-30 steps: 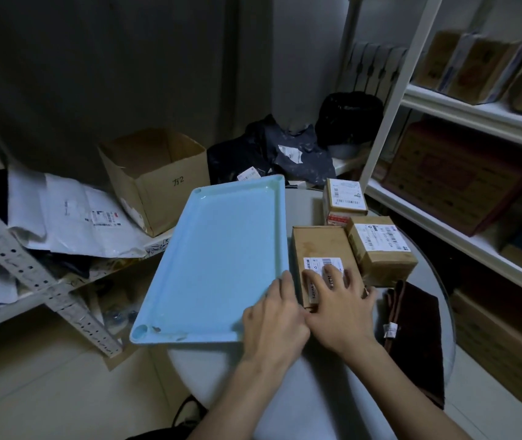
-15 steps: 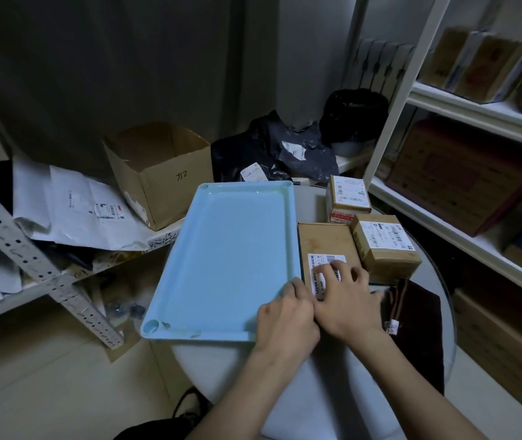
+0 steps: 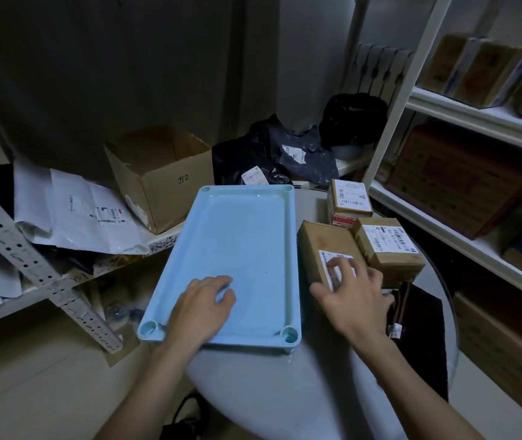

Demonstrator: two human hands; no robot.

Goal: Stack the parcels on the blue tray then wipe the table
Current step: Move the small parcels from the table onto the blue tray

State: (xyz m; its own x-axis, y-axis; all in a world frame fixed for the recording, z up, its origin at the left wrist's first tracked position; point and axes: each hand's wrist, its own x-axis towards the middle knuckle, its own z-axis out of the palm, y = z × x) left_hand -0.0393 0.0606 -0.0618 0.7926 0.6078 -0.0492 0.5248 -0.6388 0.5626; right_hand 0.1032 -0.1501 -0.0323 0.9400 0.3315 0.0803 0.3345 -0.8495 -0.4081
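A: Hands?
B: My left hand (image 3: pixel 204 301) lay loosely curled, empty, on the smooth blue tray (image 3: pixel 247 217). My right hand (image 3: pixel 353 295), fingers spread, pressed the flat cardboard parcel (image 3: pixel 324 246) at 3 o'clock of it.

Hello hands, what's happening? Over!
Left hand flat inside empty light-blue plastic tray. Right hand open on flat brown cardboard parcel, no grip. Nothing stacked; nothing in the way.
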